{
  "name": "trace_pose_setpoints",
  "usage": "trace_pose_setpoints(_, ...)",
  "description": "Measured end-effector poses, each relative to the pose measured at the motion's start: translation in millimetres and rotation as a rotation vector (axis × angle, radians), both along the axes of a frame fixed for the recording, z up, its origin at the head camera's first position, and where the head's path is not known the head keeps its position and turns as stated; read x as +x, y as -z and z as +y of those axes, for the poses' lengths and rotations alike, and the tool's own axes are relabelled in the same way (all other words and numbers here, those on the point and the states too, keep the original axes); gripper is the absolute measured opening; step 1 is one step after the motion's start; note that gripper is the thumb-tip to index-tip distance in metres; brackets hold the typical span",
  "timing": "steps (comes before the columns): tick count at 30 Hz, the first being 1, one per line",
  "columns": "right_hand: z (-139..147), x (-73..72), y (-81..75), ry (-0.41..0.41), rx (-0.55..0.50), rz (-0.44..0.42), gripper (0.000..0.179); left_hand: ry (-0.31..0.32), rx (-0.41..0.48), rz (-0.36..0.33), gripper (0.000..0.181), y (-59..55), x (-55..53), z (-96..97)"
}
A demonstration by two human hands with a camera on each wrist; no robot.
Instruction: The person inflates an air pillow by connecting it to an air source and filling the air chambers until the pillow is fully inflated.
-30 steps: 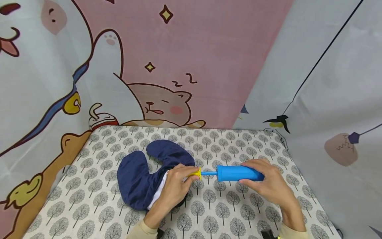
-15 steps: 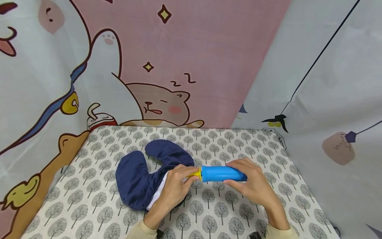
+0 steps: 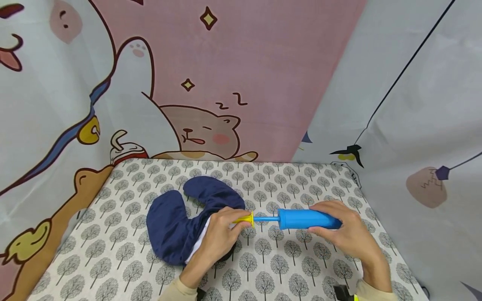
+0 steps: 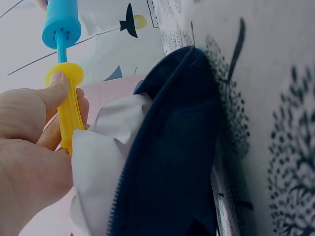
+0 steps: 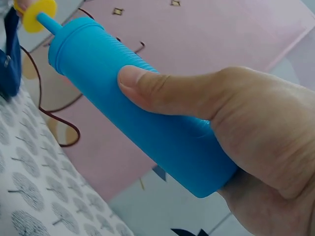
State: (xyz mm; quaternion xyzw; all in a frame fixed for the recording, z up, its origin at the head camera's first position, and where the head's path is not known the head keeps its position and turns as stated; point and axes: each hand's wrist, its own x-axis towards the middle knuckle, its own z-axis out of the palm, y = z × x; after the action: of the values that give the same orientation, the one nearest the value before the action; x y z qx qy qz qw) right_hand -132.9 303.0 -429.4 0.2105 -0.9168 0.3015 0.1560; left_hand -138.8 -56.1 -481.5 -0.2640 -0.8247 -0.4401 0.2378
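A hand air pump with a blue barrel (image 3: 306,219) lies level between the two hands, its thin blue rod (image 3: 266,219) drawn out. My right hand (image 3: 344,228) grips the barrel, thumb along its side in the right wrist view. My left hand (image 3: 222,232) holds the yellow end piece (image 4: 70,110), thumb against its round flange. Beneath and left of that hand lies a navy U-shaped neck pillow (image 3: 167,225). Its zip edge (image 4: 115,196) is undone, and a white inner lining (image 4: 96,162) sticks out beside the yellow piece, overlapping its lower end in the left wrist view.
A tree-print cloth (image 3: 263,271) covers the table. Behind it hangs a pink cartoon backdrop (image 3: 263,83), with a pale curtain (image 3: 425,125) along the right side.
My right hand has pushed the barrel left against the yellow piece, then pulled it back right, so the rod shows again. The left hand and pillow stay in place.
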Motion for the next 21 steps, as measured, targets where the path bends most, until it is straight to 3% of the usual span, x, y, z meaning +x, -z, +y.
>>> trace_pose_setpoints(10,21,0.7,1.4,0.04,-0.043,0.024,0.063,-0.021,-0.002,0.005,0.03,0.4,-1.2,-3.4)
trace_pose_setpoints(15,11,-2.7,3.8,-0.004,-0.083,0.041,0.062,-0.024,0.003,0.005,0.03,0.4,-1.1,-3.1)
trace_pose_setpoints(21,-9,-7.4,8.2,-0.039,-0.059,0.065,0.06,-0.047,0.0,0.027,0.029,0.7,0.1,-0.4)
